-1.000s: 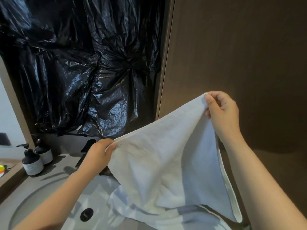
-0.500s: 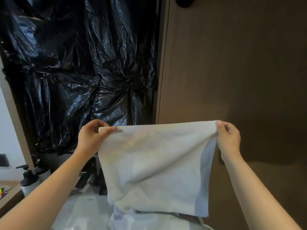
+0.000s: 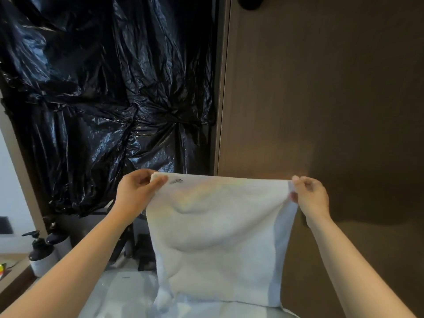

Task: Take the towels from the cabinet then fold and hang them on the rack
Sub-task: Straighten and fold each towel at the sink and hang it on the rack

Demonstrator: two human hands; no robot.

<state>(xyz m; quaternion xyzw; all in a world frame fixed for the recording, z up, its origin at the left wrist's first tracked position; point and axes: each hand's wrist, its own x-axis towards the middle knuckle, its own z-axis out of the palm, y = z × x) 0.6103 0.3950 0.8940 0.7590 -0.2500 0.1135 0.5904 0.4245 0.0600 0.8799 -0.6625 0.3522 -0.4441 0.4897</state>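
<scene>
- White and soft, the towel [image 3: 218, 237] hangs down in the middle, in front of the person. It is up in the air, held by its two top corners.
- The left grip [image 3: 137, 193] pinches the top left corner. The thumb is in front and the fingers curl behind the cloth.
- The right grip [image 3: 309, 198] pinches the top right corner between its thumb and fingertips.
- The top edge of the towel is pulled almost straight from one grip to the other. A small dark mark [image 3: 176, 180] shows on the cloth just beside the left thumb.
- The low end of the towel hangs over a pale sink [image 3: 119, 290], near the person.
- A shiny black plastic sheet [image 3: 103, 99], all crinkled, covers the far wall on the left.
- A brown wood panel [image 3: 321, 99] fills the far right side.
- Two dark pump bottles [image 3: 41, 255] stand close together on the bench [image 3: 13, 274] at the left.
</scene>
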